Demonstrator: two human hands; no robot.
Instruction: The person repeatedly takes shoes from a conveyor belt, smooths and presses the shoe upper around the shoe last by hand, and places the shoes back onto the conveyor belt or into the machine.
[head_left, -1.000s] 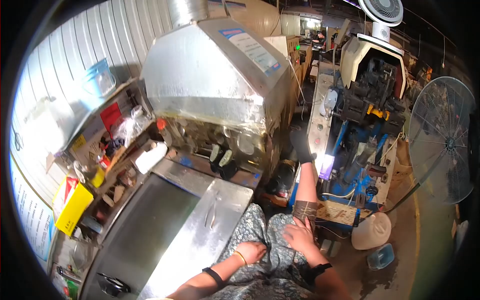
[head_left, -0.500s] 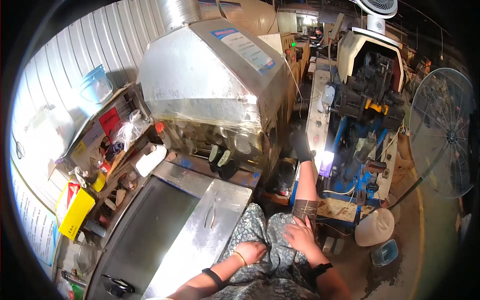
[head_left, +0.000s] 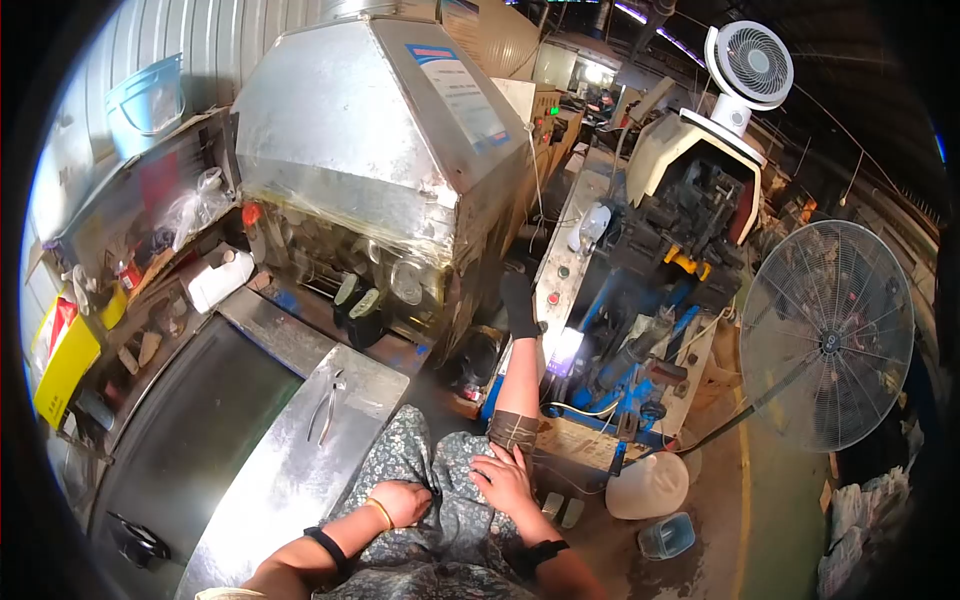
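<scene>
My left hand (head_left: 402, 503) rests on the patterned apron (head_left: 385, 450) over my lap, its fingers curled closed. Whatever they may hold is hidden. Flat on my other thigh lies my right hand (head_left: 503, 480), with its fingers apart by the rolled brown trouser hem (head_left: 513, 432). A pair of pliers (head_left: 325, 412) lies on the bare metal sheet (head_left: 270, 480) to my left, apart from both hands. My leg extends forward, and a dark sock (head_left: 519, 303) covers its foot beside the machine bench.
A metal hood (head_left: 340, 110) stands over a furnace-like opening ahead. Right of it is a machine (head_left: 680, 230) with blue parts. A large fan (head_left: 828, 340), a white jug (head_left: 648, 486) and a blue tub (head_left: 666, 537) stand to the right. Cluttered shelves (head_left: 150, 290) line the left.
The view has turned to the right, so the surroundings sit further left and more of the fan and floor shows. Both hands keep their places on my lap and thigh.
</scene>
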